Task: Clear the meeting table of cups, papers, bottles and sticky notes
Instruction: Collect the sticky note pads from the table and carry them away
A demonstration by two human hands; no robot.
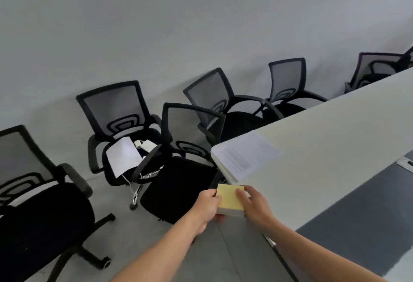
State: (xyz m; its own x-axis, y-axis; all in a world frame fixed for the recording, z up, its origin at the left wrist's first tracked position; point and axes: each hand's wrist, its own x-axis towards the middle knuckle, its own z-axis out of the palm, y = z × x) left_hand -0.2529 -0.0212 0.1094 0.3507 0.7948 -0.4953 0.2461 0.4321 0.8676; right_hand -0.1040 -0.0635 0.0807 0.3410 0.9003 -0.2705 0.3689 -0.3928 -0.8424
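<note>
In the head view, both hands are meeting at the near corner of the desk (pixel 324 129), holding a thick yellow pad of sticky notes (pixel 230 199) just off the desk's edge, over the floor beside a black mesh chair (pixel 178 183). The left hand (pixel 206 210) is cupping the pad's left side from below, its fingers (pixel 220 217) curling under the stack, while the right hand (pixel 256 205) is pressing on the top right, its fingers (pixel 241 194) lying narrow and flat across the yellow face; so both hands are closed on the pad rather than spread wide. The pad is sitting directly between the two hands, touching both, its near-square face tilting up toward the camera, with no clear long axis. The relation that matters next is the printed sheet of paper (pixel 248 156) lying flat on the desk corner, just beyond and slightly right of the pad, its long axis running away from the hands toward the upper right; the right hand is the nearer one to it. Another white sheet (pixel 124 156) is resting on a chair further left, well apart from the hands
</note>
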